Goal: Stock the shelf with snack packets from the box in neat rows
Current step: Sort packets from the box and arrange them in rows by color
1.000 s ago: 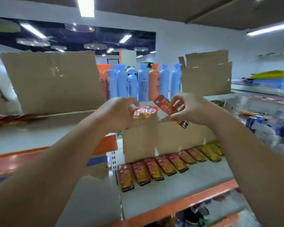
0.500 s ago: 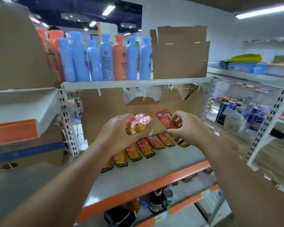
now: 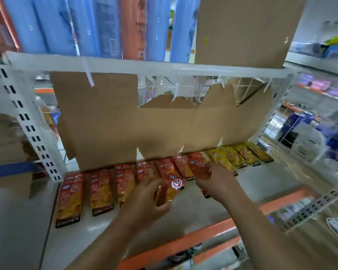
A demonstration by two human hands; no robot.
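The left hand [image 3: 144,201] curls its fingers round a red packet [image 3: 173,189], held just above the shelf [image 3: 203,209] at the front of the row. The right hand [image 3: 217,182], close beside it, pinches a second packet [image 3: 198,165] lying in the row, whose lower end shows under the hand. More red packets [image 3: 101,190] lie side by side to the left, and yellow packets [image 3: 242,154] to the right. Torn cardboard [image 3: 125,123] stands behind the row. Bottles [image 3: 105,26] stand on the shelf above.
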